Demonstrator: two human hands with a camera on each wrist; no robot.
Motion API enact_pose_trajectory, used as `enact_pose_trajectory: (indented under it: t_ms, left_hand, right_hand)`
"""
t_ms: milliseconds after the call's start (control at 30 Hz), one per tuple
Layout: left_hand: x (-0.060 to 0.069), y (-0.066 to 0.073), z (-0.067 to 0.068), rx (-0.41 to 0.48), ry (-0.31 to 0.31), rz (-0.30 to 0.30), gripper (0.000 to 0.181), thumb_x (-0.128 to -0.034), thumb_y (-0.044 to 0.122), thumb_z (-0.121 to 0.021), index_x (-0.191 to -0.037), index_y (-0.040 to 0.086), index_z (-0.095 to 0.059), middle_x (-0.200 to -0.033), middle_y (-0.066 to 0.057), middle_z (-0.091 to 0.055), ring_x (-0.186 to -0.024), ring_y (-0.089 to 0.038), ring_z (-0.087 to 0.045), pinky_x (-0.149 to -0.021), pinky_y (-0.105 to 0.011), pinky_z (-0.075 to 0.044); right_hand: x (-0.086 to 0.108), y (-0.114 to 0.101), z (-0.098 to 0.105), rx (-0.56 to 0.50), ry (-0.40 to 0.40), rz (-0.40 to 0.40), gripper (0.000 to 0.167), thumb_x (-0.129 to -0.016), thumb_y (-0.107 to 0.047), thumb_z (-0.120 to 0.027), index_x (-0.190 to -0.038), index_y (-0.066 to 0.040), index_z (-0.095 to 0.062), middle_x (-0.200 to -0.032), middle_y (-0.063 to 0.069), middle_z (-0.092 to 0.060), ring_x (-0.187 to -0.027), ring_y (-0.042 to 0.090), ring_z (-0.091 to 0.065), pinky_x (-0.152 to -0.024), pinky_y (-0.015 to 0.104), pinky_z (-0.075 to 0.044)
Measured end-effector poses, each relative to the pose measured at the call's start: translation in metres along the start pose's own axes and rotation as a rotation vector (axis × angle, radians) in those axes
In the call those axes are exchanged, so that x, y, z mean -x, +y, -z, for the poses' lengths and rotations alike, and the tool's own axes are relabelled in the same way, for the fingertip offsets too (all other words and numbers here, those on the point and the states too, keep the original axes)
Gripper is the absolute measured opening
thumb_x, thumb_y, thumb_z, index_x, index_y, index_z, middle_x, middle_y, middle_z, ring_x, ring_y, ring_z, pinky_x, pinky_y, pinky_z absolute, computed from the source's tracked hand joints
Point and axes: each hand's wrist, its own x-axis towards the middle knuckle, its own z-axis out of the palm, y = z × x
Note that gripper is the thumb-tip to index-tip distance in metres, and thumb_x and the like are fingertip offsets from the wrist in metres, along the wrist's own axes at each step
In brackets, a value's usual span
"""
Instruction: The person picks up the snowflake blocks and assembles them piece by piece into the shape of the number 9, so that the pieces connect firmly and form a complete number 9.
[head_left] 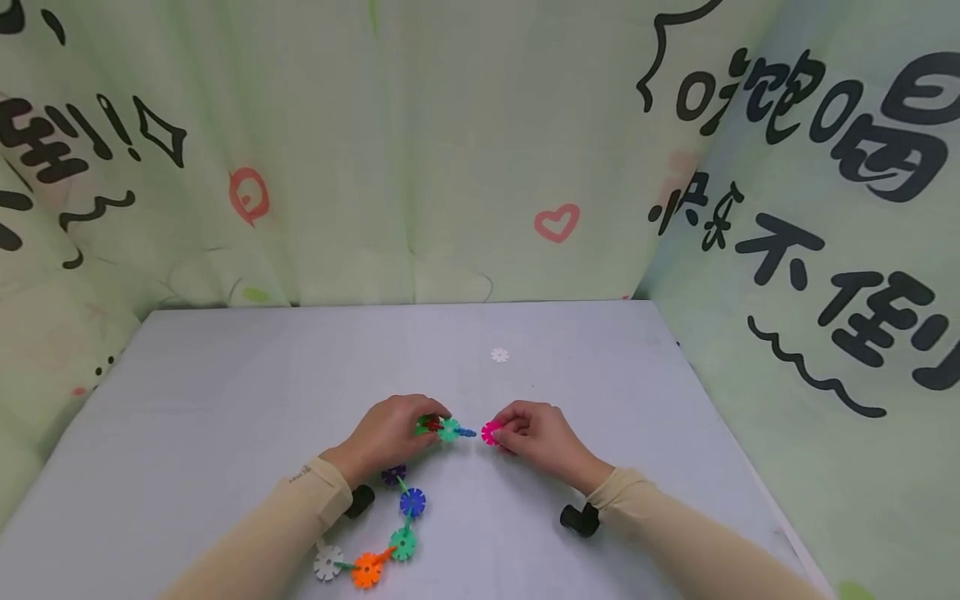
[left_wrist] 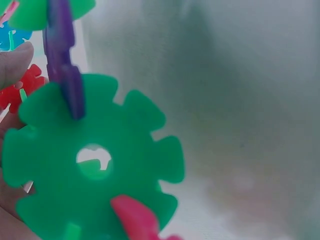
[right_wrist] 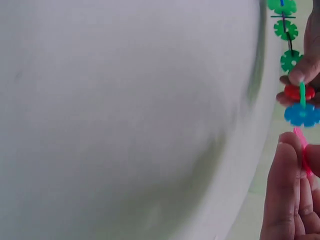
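Note:
My left hand [head_left: 393, 429] pinches the end part of a chain of notched plastic snowflake discs, its fingers at a red disc [right_wrist: 292, 92]. Beyond the fingers follow a green disc [head_left: 449, 430] and, at the tip, a blue disc [right_wrist: 301, 116]. Between thumb and fingers of my right hand [head_left: 547, 442] is a single pink disc [head_left: 490, 432], apart from the blue one by a narrow gap. The chain runs down past purple, blue [head_left: 412, 502], green [head_left: 402, 544], orange [head_left: 367, 571] and white [head_left: 327, 563] discs. Close up in the left wrist view hangs a green disc [left_wrist: 55, 150].
A loose white disc [head_left: 499, 355] lies on the white table [head_left: 262, 367], beyond the hands. Printed curtains [head_left: 465, 150] stand behind the table and at its sides. Dark wrist cameras show under the left [head_left: 361, 501] and right [head_left: 581, 521] wrists.

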Motion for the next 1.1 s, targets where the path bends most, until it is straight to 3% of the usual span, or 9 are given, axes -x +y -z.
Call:
enact_pose_trajectory:
  t_ms: [267,600,867,1100]
  left_hand:
    - [-0.001,-0.001,-0.001,0.017,0.002,-0.008,0.026,-0.0852,0.013,-0.079,-0.110,0.017,-0.073,-0.099,0.006,-0.069,-0.087,-0.012,-0.062,-0.083,-0.035,-0.053]
    - [0.000,-0.003,-0.004,0.142,-0.051,-0.047,0.031,-0.0841,0.011,-0.081,-0.114,0.011,-0.073,-0.098,0.008,-0.066,-0.085,-0.009,-0.058,-0.080,-0.030,-0.052]
    - [-0.004,-0.002,-0.008,0.073,0.002,-0.113,0.015,-0.0893,0.017,-0.077,-0.104,0.017,-0.078,-0.098,0.010,-0.067,-0.085,-0.008,-0.061,-0.078,-0.030,-0.052]
    - [-0.004,-0.002,-0.010,0.057,0.020,-0.130,0.011,-0.0897,0.017,-0.077,-0.100,0.020,-0.078,-0.099,0.011,-0.066,-0.087,-0.007,-0.062,-0.079,-0.028,-0.052]
  right_hand:
    - [0.000,-0.009,-0.013,-0.121,0.028,-0.056,0.009,-0.090,-0.002,-0.071,-0.098,0.001,-0.070,-0.080,0.012,-0.072,-0.072,0.030,-0.070,-0.066,0.033,-0.059]
    - [-0.002,-0.011,-0.018,-0.177,0.038,-0.098,0.011,-0.089,-0.001,-0.073,-0.098,0.004,-0.069,-0.081,0.013,-0.072,-0.071,0.028,-0.070,-0.066,0.033,-0.059]
    - [-0.002,-0.012,-0.022,-0.229,0.028,-0.112,0.014,-0.089,-0.001,-0.073,-0.100,0.007,-0.069,-0.083,0.018,-0.072,-0.072,0.027,-0.071,-0.067,0.034,-0.059]
    - [-0.001,-0.020,-0.022,-0.274,0.042,-0.134,0.013,-0.090,0.000,-0.071,-0.100,0.009,-0.068,-0.083,0.021,-0.071,-0.073,0.033,-0.070,-0.068,0.035,-0.059]
